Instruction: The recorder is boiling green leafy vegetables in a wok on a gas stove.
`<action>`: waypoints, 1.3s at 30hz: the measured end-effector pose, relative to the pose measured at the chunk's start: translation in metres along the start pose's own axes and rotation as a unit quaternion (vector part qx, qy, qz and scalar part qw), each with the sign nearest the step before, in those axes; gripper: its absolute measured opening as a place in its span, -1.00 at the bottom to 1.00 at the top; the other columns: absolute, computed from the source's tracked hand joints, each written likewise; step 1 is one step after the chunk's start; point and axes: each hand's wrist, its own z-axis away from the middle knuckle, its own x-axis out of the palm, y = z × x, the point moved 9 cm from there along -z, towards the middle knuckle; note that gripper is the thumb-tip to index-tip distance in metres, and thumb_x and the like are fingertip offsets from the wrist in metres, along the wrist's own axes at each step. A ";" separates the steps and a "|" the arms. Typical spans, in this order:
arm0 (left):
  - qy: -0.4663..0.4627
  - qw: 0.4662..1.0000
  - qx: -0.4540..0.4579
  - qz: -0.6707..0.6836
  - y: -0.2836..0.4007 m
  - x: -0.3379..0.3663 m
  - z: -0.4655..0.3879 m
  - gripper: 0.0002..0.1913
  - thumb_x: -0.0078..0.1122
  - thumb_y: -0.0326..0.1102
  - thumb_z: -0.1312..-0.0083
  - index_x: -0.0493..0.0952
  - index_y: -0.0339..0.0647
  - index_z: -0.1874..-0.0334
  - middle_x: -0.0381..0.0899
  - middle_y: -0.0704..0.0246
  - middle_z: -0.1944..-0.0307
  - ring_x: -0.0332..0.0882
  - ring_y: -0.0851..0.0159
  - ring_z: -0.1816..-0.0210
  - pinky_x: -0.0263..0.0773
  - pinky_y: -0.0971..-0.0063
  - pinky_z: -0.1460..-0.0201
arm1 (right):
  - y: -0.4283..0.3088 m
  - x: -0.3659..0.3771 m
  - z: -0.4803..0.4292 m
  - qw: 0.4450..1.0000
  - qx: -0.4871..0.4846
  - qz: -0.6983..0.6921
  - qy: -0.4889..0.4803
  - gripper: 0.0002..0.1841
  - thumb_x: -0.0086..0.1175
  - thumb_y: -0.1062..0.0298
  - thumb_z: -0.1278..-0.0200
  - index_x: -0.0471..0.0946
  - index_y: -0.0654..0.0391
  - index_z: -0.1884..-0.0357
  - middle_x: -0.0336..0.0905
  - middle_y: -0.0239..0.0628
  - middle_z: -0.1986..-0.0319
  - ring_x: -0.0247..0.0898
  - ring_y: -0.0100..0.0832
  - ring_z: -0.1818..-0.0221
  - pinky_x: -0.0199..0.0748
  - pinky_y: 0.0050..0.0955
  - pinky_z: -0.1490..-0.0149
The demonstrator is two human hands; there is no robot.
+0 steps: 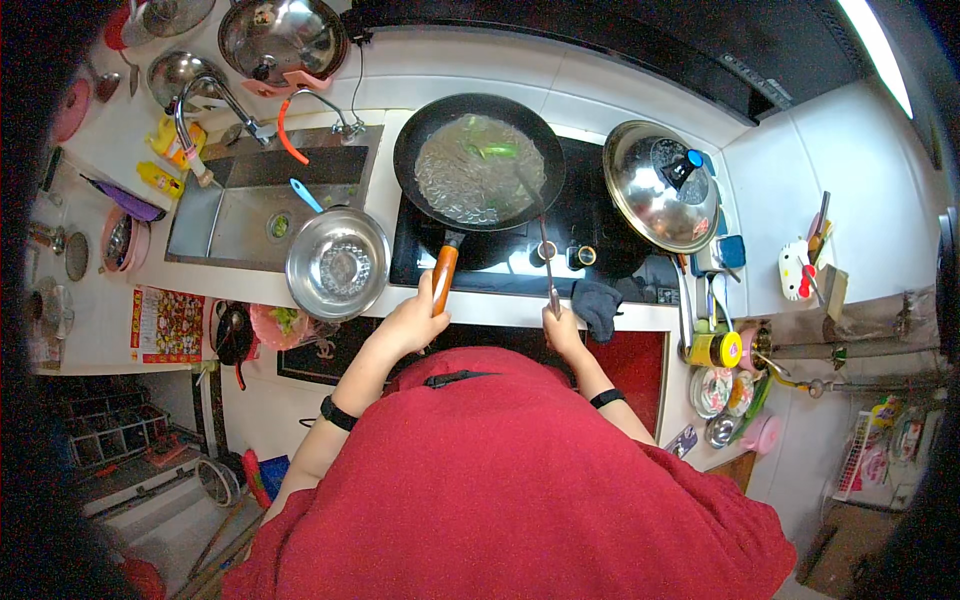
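Observation:
A dark wok (553,165) stands on the black glass cooktop (480,279), holding a bubbling liquid (465,180) with green pieces of vegetable (495,150) in it. My left hand (412,319) is closed around the wok's wooden handle (445,274). In my right hand (562,330) is the grip of a long-handled cooking utensil (547,255); its far end reaches into the liquid at the wok's right side, where its head is hidden. A dark cloth (598,306) lies at the cooktop's front edge, just right of my right hand.
Left of the wok, a steel bowl (337,262) sits at the edge of the steel sink (240,217), beside a blue-handled tool (306,195). A domed steel lid (637,202) rests at the cooktop's right. Further right are a yellow-lidded jar (730,349), small bowls (711,390) and a phone (681,441).

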 end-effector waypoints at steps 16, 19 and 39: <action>-0.014 0.999 -0.038 0.009 0.007 -0.005 0.006 -0.18 0.09 -0.27 -0.30 -0.26 -0.12 -0.45 0.56 -0.17 0.24 0.62 -0.07 0.51 0.56 0.16 0.48 | -0.003 0.001 0.005 1.000 0.024 -0.005 -0.006 -0.70 -0.04 0.21 -0.29 0.38 0.19 0.53 0.32 -0.38 0.66 0.22 -0.49 0.58 0.24 -0.34 0.42; -0.009 1.000 -0.028 0.003 0.006 -0.004 0.005 -0.18 0.08 -0.26 -0.30 -0.26 -0.13 -0.45 0.56 -0.19 0.22 0.63 -0.10 0.48 0.57 0.14 0.43 | -0.003 0.000 0.004 1.000 0.017 -0.002 0.000 -0.70 -0.04 0.20 -0.30 0.38 0.19 0.52 0.33 -0.38 0.66 0.23 -0.48 0.58 0.24 -0.34 0.42; -0.003 1.000 -0.023 -0.004 0.009 -0.006 0.006 -0.19 0.07 -0.26 -0.28 -0.23 -0.23 -0.43 0.56 -0.18 0.29 0.60 -0.13 0.43 0.52 0.12 0.36 | -0.007 0.000 0.006 1.000 0.017 -0.005 0.002 -0.67 -0.03 0.18 -0.29 0.39 0.22 0.55 0.33 -0.35 0.66 0.25 -0.45 0.56 0.24 -0.31 0.39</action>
